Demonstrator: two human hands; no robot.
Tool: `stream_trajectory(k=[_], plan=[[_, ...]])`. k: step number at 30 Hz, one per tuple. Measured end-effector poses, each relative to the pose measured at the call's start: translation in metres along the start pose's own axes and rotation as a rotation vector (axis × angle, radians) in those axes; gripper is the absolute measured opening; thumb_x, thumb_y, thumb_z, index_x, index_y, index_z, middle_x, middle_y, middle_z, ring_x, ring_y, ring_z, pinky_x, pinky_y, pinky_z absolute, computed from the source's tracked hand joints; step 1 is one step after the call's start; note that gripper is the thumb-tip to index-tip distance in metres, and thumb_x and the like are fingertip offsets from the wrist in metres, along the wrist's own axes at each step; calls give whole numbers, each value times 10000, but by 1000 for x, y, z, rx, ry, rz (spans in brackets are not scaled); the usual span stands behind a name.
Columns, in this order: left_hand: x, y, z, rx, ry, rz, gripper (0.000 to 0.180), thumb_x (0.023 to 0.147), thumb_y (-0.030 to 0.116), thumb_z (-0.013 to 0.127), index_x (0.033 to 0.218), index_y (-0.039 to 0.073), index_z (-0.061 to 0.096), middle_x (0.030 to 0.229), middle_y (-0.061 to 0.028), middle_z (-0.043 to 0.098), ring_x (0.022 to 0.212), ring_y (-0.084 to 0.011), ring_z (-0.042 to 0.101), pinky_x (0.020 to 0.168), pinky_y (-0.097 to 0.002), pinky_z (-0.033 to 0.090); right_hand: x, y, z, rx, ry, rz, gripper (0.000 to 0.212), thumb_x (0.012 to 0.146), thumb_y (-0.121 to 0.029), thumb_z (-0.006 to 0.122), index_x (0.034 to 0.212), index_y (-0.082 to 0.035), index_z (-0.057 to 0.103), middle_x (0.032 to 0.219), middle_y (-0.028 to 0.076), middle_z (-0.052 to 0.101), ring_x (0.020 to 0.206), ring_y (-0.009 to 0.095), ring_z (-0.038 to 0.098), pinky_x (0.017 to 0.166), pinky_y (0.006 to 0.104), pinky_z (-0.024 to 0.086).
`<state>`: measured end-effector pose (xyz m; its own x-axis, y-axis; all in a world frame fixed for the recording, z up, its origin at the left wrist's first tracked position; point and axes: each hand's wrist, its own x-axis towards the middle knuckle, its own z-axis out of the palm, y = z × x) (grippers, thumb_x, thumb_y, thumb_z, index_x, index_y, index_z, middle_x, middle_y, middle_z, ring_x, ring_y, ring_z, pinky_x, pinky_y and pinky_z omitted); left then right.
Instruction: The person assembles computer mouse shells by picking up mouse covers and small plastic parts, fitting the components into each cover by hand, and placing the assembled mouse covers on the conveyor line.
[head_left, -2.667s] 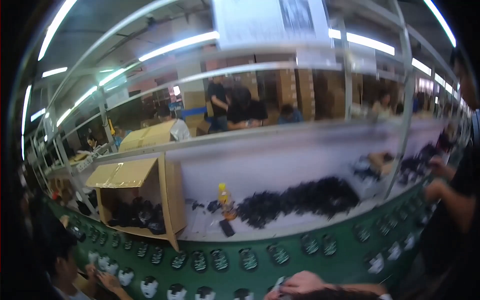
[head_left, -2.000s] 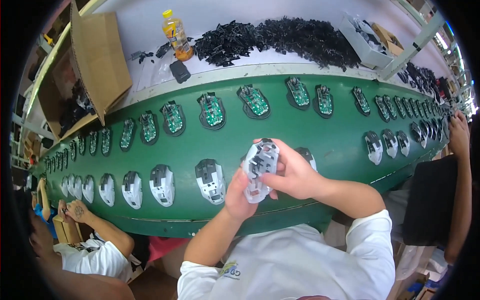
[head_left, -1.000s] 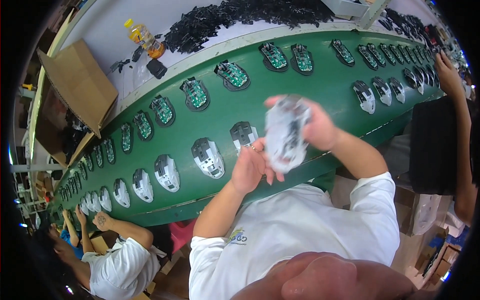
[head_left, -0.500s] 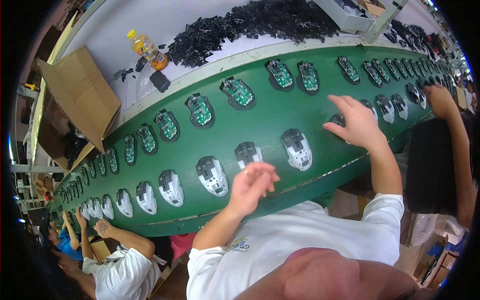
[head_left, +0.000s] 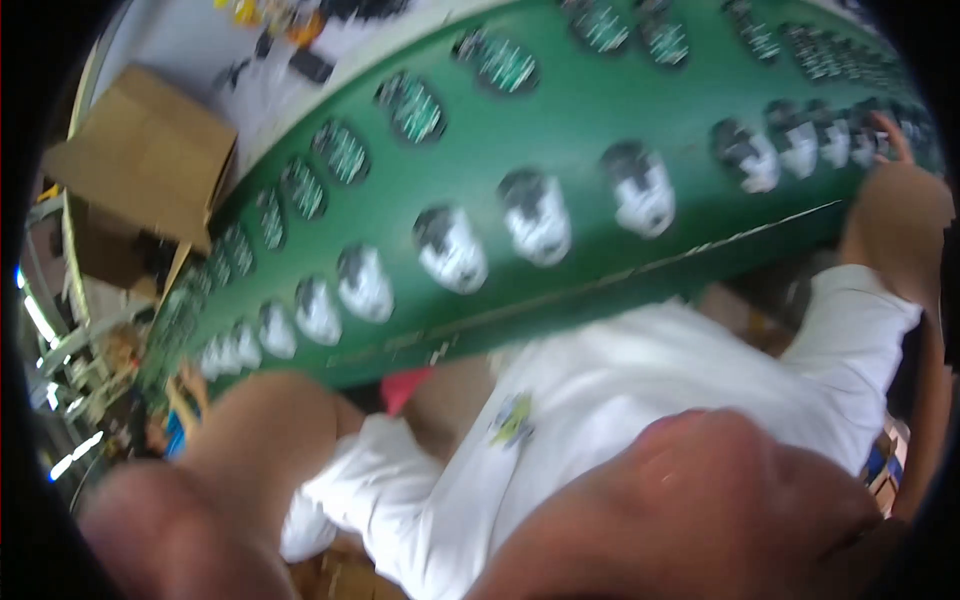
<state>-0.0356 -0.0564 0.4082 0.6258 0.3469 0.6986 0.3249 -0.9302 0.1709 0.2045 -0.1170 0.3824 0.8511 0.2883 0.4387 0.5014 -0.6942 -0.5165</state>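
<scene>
My left arm is bent close to the camera at the lower left. A blurred rounded shape at its end appears to be my left hand [head_left: 150, 525], with fingers too smeared to read and no held thing visible. At the right edge, my right arm [head_left: 895, 225] is bent, and its hand is not visible. Along the near side of the green belt lies a row of white and dark-grey computer mouse shells [head_left: 450, 250], none touched by my left hand. A far row holds black mouse bases with green circuit boards [head_left: 412, 105].
An open cardboard box [head_left: 150, 140] stands at the left beside the belt [head_left: 560, 110]. Past my right arm, fingers, apparently a co-worker's [head_left: 893, 140], are by the shells. Another person's hand [head_left: 188, 380] is at the far left. A yellow-capped bottle is partly cut off at the top.
The view has tilted and blurred. Both my hands have left the belt; my left is drawn back low and left, my right out of sight. A shell shows where my right hand was.
</scene>
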Motion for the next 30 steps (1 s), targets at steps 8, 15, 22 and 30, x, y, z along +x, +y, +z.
stream_trajectory(k=[8,15,22,30], plan=[[-3,-11,24,-62,-20,1,636,1087,286,443,1618,83,159,1664,-167,181,1493,-333,315,1184,-441,356,26,28,25,53,-11,-100,403,943,-195,629,1292,5,606,1169,193,656,1001,301,671,872,425,571],[9,-13,-1,120,71,340,623,1081,294,454,1606,87,191,1641,-168,217,1470,-333,333,1166,-444,362,26,21,41,420,250,-115,423,952,-210,618,1318,1,588,1207,198,639,1041,313,656,903,430,555],[-15,7,-45,345,244,578,610,1074,302,465,1594,92,224,1617,-170,253,1447,-332,351,1147,-447,367,21,46,16,752,528,-270,441,961,-223,609,1341,-2,572,1242,202,623,1077,324,643,931,435,541],[-5,21,-62,462,476,445,597,1067,311,477,1580,98,261,1590,-172,295,1421,-332,372,1126,-450,374,25,62,-56,884,582,-718,462,971,-239,598,1367,-5,553,1281,208,606,1118,336,628,962,441,525]])
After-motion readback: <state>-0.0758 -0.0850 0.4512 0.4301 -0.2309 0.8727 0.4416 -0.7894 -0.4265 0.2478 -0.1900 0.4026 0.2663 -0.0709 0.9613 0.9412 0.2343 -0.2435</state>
